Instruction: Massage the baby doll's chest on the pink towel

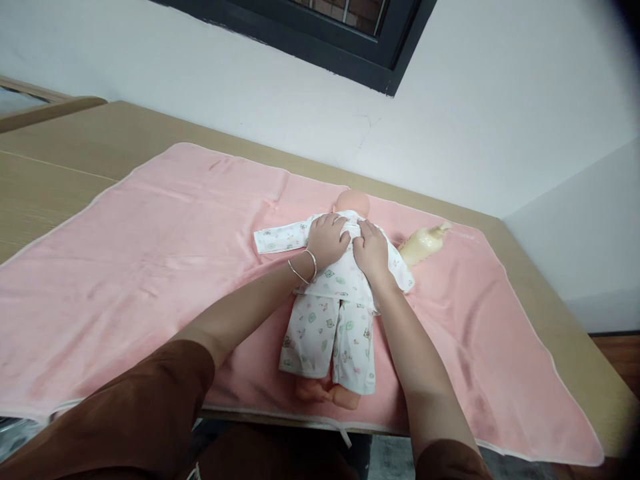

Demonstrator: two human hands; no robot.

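Touching doll's [353, 201] printed cloth shirt [337, 285], left hand [327, 241], right hand [371, 250], grip unclenched, plush blanket [150, 280]

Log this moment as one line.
left hand: on white printed top | right hand: on same top | doll: lying on pink blanket | bottle: beside doll

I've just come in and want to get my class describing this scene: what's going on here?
A person has both hands on a doll in white patterned clothes. The left hand, with a bracelet at the wrist, and the right hand rest side by side on its upper body. The doll lies on a pink blanket spread over a wooden table. A pale yellow bottle is beside its sleeve on the person's right, with neither hand on it.
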